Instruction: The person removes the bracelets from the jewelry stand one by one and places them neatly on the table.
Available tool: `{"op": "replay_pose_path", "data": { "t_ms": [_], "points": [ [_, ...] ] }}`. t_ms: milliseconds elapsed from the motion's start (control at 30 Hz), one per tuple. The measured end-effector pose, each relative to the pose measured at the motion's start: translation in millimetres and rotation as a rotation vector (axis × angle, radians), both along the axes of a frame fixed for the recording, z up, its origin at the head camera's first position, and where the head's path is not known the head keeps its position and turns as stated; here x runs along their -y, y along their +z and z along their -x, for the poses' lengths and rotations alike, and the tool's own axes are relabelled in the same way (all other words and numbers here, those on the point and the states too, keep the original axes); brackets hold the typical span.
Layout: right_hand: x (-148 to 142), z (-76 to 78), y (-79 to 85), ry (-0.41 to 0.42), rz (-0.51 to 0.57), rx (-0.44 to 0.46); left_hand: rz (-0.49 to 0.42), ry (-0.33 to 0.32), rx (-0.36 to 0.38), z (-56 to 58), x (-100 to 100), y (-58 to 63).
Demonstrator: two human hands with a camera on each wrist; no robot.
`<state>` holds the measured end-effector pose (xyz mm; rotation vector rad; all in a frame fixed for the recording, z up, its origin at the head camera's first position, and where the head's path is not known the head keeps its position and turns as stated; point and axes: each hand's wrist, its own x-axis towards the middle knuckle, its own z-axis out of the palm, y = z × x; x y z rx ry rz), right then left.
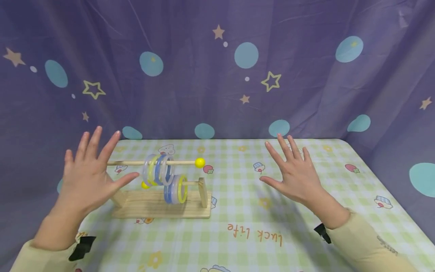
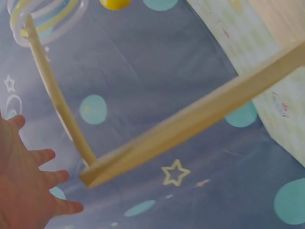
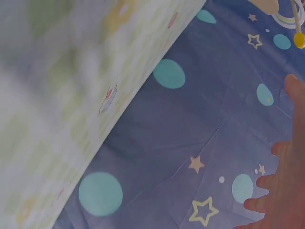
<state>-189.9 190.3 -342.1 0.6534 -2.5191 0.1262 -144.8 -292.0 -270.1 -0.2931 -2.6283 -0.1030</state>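
My left hand (image 1: 86, 181) is raised with its fingers spread, overlapping the left end of a wooden ring stand (image 1: 153, 211) in the head view. The stand's upper rod (image 1: 185, 163) carries several clear, yellow and blue rings (image 1: 158, 170), and a yellow ball (image 1: 199, 163) caps its right end. Blue, pale and yellow rings (image 1: 175, 189) hang on the lower rod, left of a short upright (image 1: 202, 192). In the left wrist view, a wooden post (image 2: 190, 124) stands beside the fingers. Well to the right of the stand, my right hand (image 1: 299, 179) is also raised, fingers spread and holding nothing.
A green-and-white checked tablecloth (image 1: 251, 253) with printed cakes, strawberries and lettering covers the table. Behind it and along both sides hangs a purple curtain (image 1: 204, 94) printed with stars and teal dots.
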Motion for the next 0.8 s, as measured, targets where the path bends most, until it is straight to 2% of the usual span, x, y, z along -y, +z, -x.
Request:
{"op": "replay_pose_path", "data": {
  "t_ms": [200, 400, 633, 800],
  "points": [
    [15, -2.8, -4.1, 0.035, 0.041, 0.055, -0.133, -0.041, -0.019, 1.6, 16, -10.7],
    [31, -6.8, -10.1, 0.107, 0.103, 0.111, -0.352, -0.149, -0.042, 1.8, 31, -23.8],
    [49, -9.1, -17.6, 0.260, 0.242, 0.120, -0.643, -0.222, -0.045, 2.2, 41, -40.3],
    [61, -10.3, -23.4, 0.375, 0.339, 0.075, -0.784, -0.324, -0.094, 5.4, 45, -48.9]
  ]
}}
